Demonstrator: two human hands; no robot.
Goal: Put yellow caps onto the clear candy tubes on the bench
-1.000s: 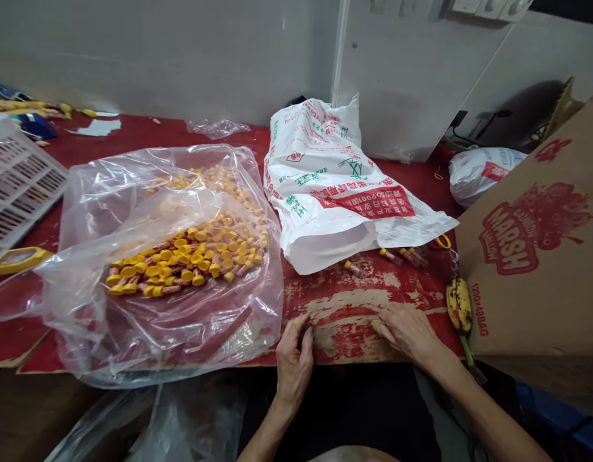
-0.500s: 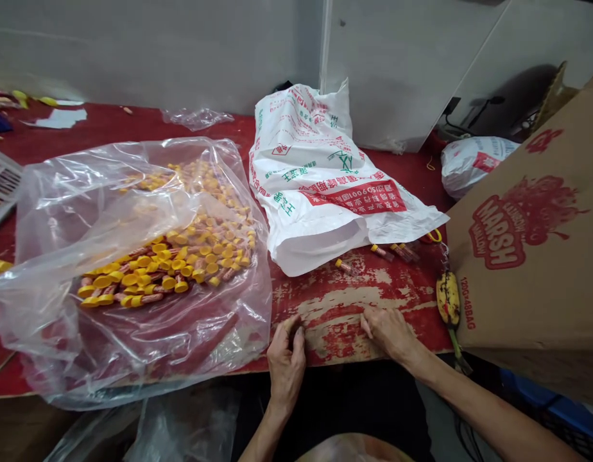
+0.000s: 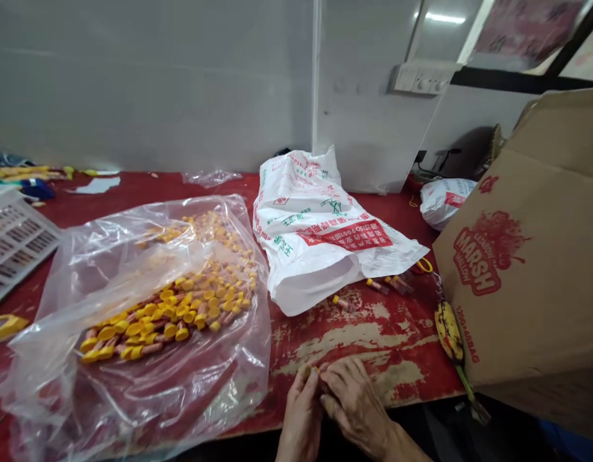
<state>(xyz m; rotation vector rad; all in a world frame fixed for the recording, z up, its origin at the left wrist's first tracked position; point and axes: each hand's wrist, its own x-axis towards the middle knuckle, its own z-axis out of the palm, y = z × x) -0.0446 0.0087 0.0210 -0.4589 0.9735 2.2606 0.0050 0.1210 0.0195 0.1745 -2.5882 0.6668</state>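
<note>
One small yellow-capped tube (image 3: pixel 310 371) sat where the left hand (image 3: pixel 301 420) and the right hand (image 3: pixel 357 404) met, at the bottom of the head view and just above the front edge of the worn red table (image 3: pixel 397 378). The left hand was partly closed, its fingertips pinching the tube from below. The right hand was curled and lay close over it, but whether it also gripped the tube could not be told, since the fingers hid most of it.

The likeliest trouble was a slip, in my judgement: so small a tube, held only at the fingertips and so near the table's edge, could drop off the front if the pinch loosened. It could also roll into the loose tubes (image 3: pixel 377 286) lying beyond the hands, below the white printed plastic sack (image 3: pixel 316 237).

The main heap of yellow-capped tubes (image 3: pixel 166 314) lay inside a clear plastic bag (image 3: pixel 181 401), up and to the left of the hands, with the bag's edge just beside the left hand. To the right stood a cardboard carton (image 3: pixel 532 269) printed with red lettering, with a blackened banana (image 3: pixel 448 332) against it. A white plastic rack (image 3: pixel 15 240) sat at the far left.
</note>
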